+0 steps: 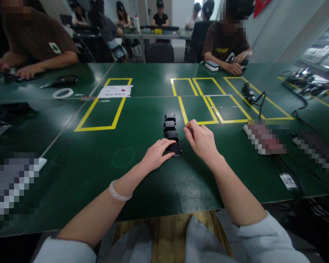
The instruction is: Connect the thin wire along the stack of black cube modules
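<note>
Several small black blocks stand in a row on the green table, with small bright metal bits at their sides. My left hand (157, 155) grips the nearest black block (175, 149), its thumb on the near side and its fingers over the far edge. In my right hand (201, 139), just right of the row, a thin dark screwdriver-like tool (183, 140) is pinched. The tool's shaft slants down to the left, toward the right side of the nearest blocks. Its handle is mostly hidden by my fingers, and I cannot tell whether its tip touches a block.
Yellow tape rectangles mark the green table (150, 190). A white sheet (115, 91) and a roll of white tape (63, 93) lie left. On the right are a blurred panel (264, 138), cables and a black stand (249, 93). Two people sit across the table; others are behind.
</note>
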Tool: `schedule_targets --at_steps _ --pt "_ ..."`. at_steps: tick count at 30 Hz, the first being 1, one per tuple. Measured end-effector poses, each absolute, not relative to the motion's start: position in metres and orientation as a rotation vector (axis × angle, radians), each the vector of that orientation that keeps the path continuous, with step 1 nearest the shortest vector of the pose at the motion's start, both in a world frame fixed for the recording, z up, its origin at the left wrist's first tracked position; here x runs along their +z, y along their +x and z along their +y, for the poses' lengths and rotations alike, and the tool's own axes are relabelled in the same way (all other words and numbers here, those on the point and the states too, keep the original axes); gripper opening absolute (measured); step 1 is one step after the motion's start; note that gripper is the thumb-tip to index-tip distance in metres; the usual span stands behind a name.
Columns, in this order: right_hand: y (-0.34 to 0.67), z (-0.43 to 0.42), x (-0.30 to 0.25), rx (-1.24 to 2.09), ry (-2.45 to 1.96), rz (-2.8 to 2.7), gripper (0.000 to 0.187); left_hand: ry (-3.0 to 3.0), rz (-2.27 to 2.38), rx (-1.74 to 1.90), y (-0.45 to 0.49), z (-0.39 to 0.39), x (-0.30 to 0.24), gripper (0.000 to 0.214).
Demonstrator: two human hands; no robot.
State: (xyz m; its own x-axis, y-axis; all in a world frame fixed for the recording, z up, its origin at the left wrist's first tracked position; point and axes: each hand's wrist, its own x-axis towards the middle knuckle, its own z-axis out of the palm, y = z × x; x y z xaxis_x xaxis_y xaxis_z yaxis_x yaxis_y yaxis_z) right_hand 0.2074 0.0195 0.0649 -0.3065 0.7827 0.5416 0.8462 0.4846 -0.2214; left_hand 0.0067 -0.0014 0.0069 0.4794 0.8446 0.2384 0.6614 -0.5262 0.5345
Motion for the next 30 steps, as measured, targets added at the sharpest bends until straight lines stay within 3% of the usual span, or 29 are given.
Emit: schedule_targets --at_steps 30 --pt "0.2041 0.0209 0.0695 -0.145 -1.373 -2.147 0.024 2.346 1.27 0.669 0.0066 -0.0021 0.008 0.04"
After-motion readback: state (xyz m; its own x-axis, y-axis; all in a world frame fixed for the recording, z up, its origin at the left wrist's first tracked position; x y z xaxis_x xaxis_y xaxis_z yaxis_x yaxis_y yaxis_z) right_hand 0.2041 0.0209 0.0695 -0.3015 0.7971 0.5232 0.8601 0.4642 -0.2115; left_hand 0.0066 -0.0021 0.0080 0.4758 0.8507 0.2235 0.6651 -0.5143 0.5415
